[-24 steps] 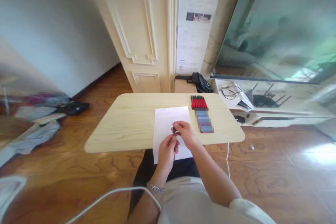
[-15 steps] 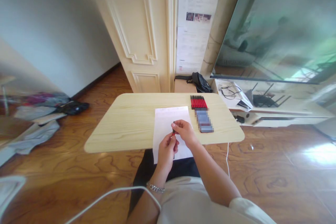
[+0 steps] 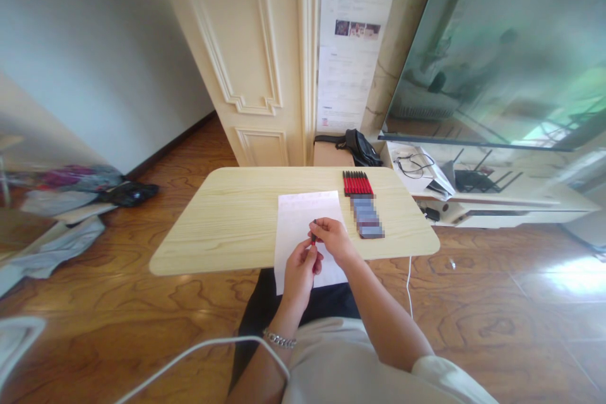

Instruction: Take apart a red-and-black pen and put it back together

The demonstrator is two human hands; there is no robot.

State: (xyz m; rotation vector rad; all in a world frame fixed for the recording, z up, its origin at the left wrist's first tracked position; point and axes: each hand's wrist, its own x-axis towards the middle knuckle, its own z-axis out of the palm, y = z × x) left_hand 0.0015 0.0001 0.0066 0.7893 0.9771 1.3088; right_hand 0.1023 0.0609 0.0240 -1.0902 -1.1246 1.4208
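A red and black pen (image 3: 313, 242) is held upright between both hands above a white sheet of paper (image 3: 296, 218). My left hand (image 3: 302, 265) is closed around its lower part. With thumb and fingers, my right hand (image 3: 330, 235) pinches the dark upper end. Much of the pen is hidden by the fingers. At the back right of the table, several matching red and black pens (image 3: 358, 184) lie side by side in a row. A phone-like rectangle (image 3: 368, 217), blurred out, lies just in front of them.
The light wood table (image 3: 213, 221) has rounded corners. Behind it sit a black bag (image 3: 362, 148) on a box and a white cabinet (image 3: 502, 218) bearing a router (image 3: 476, 181) and cables. A white cord (image 3: 203, 346) crosses near my left forearm.
Both hands keep nearly the same grip on the pen. The whole view has shifted very slightly; nothing else visibly moves.
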